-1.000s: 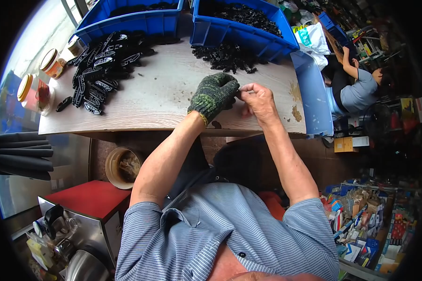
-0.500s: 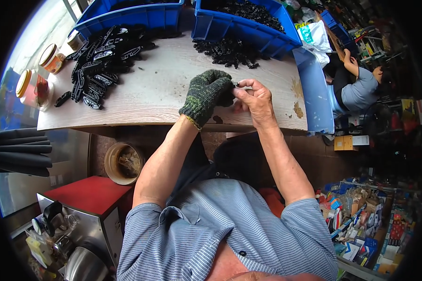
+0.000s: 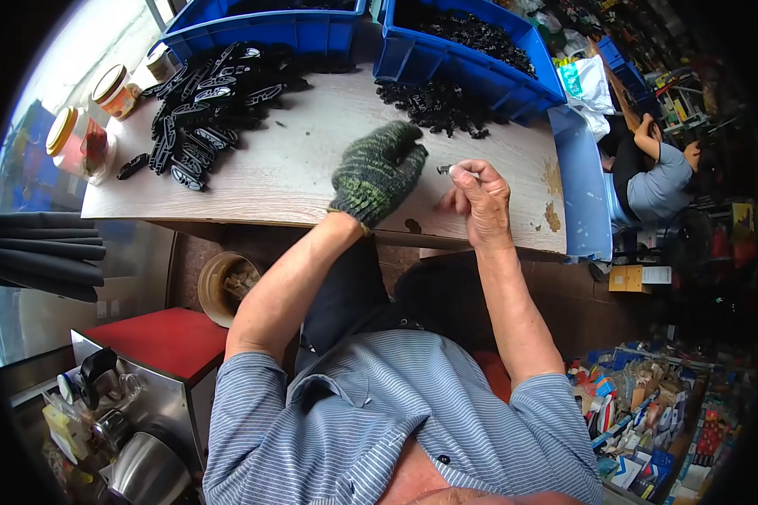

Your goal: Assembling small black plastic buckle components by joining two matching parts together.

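Observation:
My left hand [image 3: 377,168], in a dark green knitted glove, hovers over the front middle of the wooden table [image 3: 269,172]. Its fingers are curled in, and whatever they may hold is hidden. Bare, my right hand [image 3: 485,206] is a short way to the right, pinching a small black clip-like piece [image 3: 444,169] between thumb and forefinger. Beyond both hands lies a heap of small black pieces [image 3: 438,108]. Longer black oval parts [image 3: 195,151] are piled at the left of the table.
Two blue bins [image 3: 265,35] [image 3: 467,74] with black parts stand at the back. Lidded jars [image 3: 80,143] line the left edge. A light blue crate [image 3: 585,194] adjoins the right side. Below are a bucket [image 3: 219,290] and a red-topped cabinet [image 3: 164,341]. Another person [image 3: 653,181] crouches at right.
My hands, which were together, have come apart. The right has drawn away with the small black piece in its fingertips. The whole view has shifted slightly.

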{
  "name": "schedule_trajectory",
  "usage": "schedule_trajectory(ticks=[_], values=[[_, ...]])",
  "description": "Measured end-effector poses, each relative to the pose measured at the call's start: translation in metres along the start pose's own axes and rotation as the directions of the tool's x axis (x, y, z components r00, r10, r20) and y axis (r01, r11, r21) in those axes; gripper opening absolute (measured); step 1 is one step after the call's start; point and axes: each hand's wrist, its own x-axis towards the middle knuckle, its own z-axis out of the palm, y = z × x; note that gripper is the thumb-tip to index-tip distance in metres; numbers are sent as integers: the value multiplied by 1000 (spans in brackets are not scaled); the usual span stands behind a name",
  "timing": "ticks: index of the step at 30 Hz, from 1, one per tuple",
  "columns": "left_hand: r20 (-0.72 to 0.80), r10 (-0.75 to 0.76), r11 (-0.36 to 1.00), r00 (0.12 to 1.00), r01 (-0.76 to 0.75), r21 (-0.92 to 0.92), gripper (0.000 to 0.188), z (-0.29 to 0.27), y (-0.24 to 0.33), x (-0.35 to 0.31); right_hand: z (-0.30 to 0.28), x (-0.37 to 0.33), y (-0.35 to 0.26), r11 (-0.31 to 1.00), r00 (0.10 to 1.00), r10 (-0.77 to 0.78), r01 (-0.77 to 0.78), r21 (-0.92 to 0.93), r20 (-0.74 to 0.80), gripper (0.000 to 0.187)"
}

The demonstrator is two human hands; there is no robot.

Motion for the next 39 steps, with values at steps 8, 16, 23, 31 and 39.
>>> schedule_trajectory(ticks=[8, 16, 23, 31, 39], values=[[-63, 367, 429, 928, -109, 897, 31, -84, -41, 97, 10, -2, -1, 998, 999, 14, -10, 69, -48, 13], [52, 378, 347, 925, -194, 918, 29, -84, -46, 102, 5, 0, 0, 995, 998, -4, 10, 98, -55, 11], [191, 307, 364, 932, -300, 882, 26, -81, -37, 73, 5, 0, 0, 994, 998, 11, -4, 110, -69, 12], [189, 286, 448, 939, -306, 840, 26, -81, -32, 59, 6, -2, -1, 993, 997, -12, 20, 113, -70, 13], [82, 467, 481, 880, -331, 812, 22, -80, -31, 52, 6, -4, 1, 987, 998, -11, 22, 158, -68, 15]])
